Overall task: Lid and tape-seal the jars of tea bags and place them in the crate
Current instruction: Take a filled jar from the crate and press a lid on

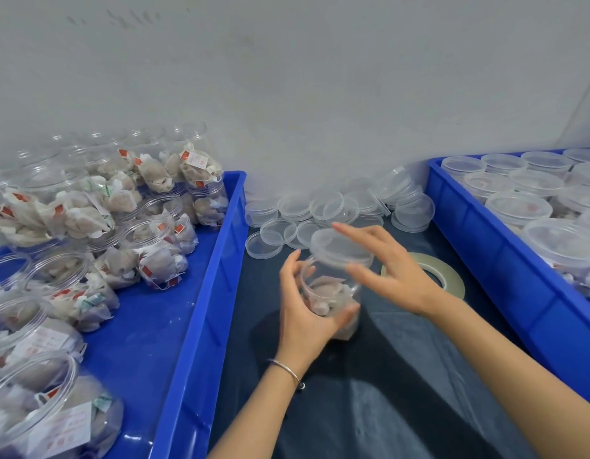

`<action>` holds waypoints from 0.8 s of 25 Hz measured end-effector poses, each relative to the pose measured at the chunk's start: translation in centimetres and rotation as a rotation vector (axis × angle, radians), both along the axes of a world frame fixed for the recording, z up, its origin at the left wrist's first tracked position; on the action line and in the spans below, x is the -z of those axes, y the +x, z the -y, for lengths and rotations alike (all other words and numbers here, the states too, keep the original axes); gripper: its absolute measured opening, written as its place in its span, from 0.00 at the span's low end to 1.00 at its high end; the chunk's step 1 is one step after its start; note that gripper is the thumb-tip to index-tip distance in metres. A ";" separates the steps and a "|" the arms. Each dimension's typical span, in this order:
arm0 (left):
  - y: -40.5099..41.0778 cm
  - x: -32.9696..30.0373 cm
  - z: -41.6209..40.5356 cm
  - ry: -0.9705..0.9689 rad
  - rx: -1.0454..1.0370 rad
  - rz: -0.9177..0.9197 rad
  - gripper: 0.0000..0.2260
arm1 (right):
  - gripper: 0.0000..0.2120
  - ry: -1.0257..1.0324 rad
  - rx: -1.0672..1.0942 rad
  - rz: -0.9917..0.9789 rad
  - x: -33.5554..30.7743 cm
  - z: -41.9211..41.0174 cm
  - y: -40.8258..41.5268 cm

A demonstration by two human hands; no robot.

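Jar of tea bags being lidded on the dark cloth between 2 blue crates

The clear jar (pixel 331 293) of tea bags stands upright on the dark cloth (pixel 403 376), gripped low on its side by the left hand (pixel 303 313), fingers curled round the wall; a thin bangle (pixel 288 371) circles that wrist. A clear lid (pixel 341 246) sits tilted on the jar's mouth under the right hand (pixel 386 273), whose fingers are spread and mostly straight, touching the lid's top; motion blur hides whether any pinch the rim. Just right of the jar lies a roll of tape (pixel 426 274), flat on the cloth. Behind, loose lids (pixel 333 207) are heaped against the wall. The left crate (pixel 201 293) holds open jars of tea bags; the right crate (pixel 505 260) holds lidded jars
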State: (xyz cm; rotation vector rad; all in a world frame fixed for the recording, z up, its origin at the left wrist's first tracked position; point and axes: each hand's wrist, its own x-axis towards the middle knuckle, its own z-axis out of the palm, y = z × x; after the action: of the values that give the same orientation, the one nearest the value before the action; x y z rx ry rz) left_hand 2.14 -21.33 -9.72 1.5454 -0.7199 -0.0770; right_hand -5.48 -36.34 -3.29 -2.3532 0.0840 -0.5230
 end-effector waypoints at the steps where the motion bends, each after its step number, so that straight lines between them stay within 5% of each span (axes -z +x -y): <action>1: -0.7 -0.1 0.1 0.017 0.069 -0.041 0.47 | 0.27 -0.154 -0.007 -0.051 -0.4 -0.4 -0.6; 3: -1.5 -0.2 0.6 0.050 0.164 -0.109 0.51 | 0.26 -0.397 0.048 -0.115 -0.8 -0.8 -1.8; 8: -1.2 -0.8 1.2 0.115 0.349 -0.243 0.51 | 0.34 -0.498 0.104 -0.308 -1.7 -1.8 -3.9; 12: -1.4 -1.2 2.2 0.261 0.337 -0.035 0.29 | 0.22 -0.556 0.296 -0.252 -1.1 -4.1 -2.1; 15: -1.3 -2.0 2.6 0.359 0.280 0.159 0.19 | 0.31 -0.670 0.318 -0.266 -0.6 -5.2 -1.3; 20: -0.8 -0.9 1.9 0.236 0.390 -0.180 0.27 | 0.20 -0.645 0.183 -0.181 -0.2 -3.7 -2.6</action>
State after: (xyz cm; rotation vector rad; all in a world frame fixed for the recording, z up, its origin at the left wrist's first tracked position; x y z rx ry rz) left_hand 1.36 -23.28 -8.84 1.5761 -0.8821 -0.6021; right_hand -8.09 -32.65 -3.07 -3.0434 0.2472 -0.4692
